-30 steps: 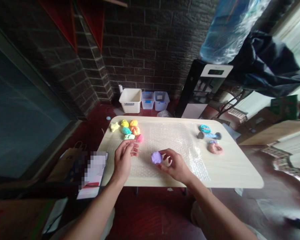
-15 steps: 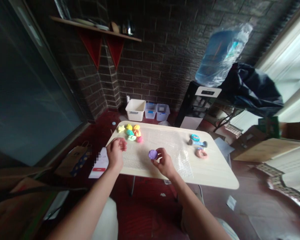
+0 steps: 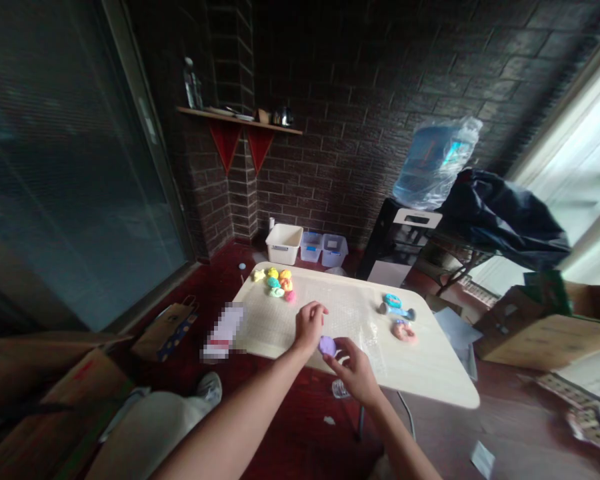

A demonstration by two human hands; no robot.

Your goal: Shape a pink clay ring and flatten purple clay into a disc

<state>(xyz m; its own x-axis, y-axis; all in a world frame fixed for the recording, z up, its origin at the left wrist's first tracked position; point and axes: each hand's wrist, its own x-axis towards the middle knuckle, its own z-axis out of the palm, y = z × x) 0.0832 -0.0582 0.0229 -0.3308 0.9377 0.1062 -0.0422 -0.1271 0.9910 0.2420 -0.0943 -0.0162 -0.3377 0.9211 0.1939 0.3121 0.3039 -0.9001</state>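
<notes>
Above the front edge of the light table (image 3: 430, 370), my right hand (image 3: 354, 370) grips a round purple piece (image 3: 327, 346) between thumb and fingers. It looks like soft clay, but its kind is not certain. My left hand (image 3: 309, 327) is just left of and beyond that piece, with its fingers curled in. Anything inside those fingers is hidden. A sheet of bubble wrap (image 3: 345, 307) lies under and beyond both hands. Several small coloured lumps, among them a pink one (image 3: 291, 296) and a yellow one (image 3: 273, 273), sit at the table's far left.
On the table's right are a blue dumbbell-shaped toy (image 3: 397, 311), a teal piece (image 3: 393, 300) and a pink ring (image 3: 405, 331). Behind the table stand a white bin (image 3: 285, 245), clear boxes (image 3: 334, 251) and a water dispenser (image 3: 397, 233). A cardboard box (image 3: 530, 327) is at right.
My left hand has moved right, close to the purple piece. My right hand still holds that piece, now slightly lower in view. The camera view has shifted, so the room appears lower.
</notes>
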